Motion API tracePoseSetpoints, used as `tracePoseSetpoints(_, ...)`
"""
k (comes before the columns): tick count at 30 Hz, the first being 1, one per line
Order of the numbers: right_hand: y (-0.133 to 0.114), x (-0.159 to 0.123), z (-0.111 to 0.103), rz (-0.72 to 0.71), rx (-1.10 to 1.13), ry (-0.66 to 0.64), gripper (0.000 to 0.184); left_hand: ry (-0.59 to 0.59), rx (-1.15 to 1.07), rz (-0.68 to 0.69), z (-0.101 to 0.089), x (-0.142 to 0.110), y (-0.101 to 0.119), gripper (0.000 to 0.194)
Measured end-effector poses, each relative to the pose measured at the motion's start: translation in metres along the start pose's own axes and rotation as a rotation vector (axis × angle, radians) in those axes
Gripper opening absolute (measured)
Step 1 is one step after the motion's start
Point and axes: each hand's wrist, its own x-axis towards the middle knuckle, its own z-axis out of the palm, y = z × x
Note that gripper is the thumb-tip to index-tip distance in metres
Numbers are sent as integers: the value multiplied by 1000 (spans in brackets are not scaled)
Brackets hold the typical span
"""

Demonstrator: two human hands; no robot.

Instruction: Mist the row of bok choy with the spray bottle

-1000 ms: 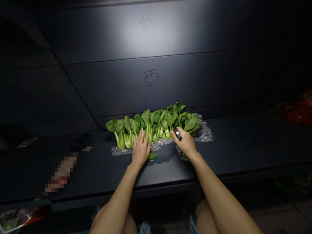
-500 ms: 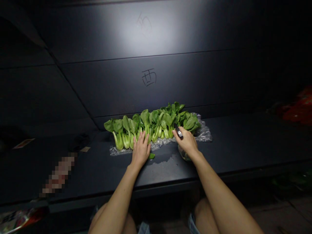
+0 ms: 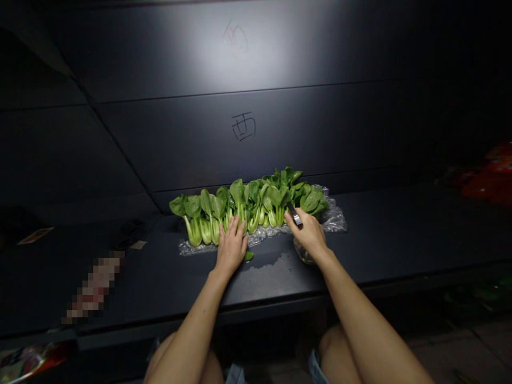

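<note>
A row of green bok choy (image 3: 248, 205) lies on clear plastic film (image 3: 334, 220) on a dark shelf (image 3: 392, 240). My left hand (image 3: 231, 246) rests flat, fingers stretched out, against the stems near the row's middle. My right hand (image 3: 308, 234) is closed around a small dark tool with a shiny tip (image 3: 295, 215), at the stems on the right part of the row. A loose green leaf piece (image 3: 249, 256) lies just right of my left hand. Something clear and rounded (image 3: 302, 255) sits under my right wrist.
Dark panels with scrawled marks (image 3: 244, 127) rise behind the shelf. Small flat items (image 3: 138, 245) lie on the shelf to the left. Red-orange things (image 3: 490, 178) sit at the far right. A colourful packet (image 3: 28, 360) is at the bottom left. My knees show below the shelf edge.
Both hands stay at the greens. The right hand with its tool shifted slightly; the view drifted a little to the right.
</note>
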Motion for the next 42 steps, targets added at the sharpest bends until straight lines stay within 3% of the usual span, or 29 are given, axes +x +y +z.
tracePoseSetpoints(42, 15, 4, -11, 134, -3, 10, 34, -35, 22, 5, -1, 1, 3, 44)
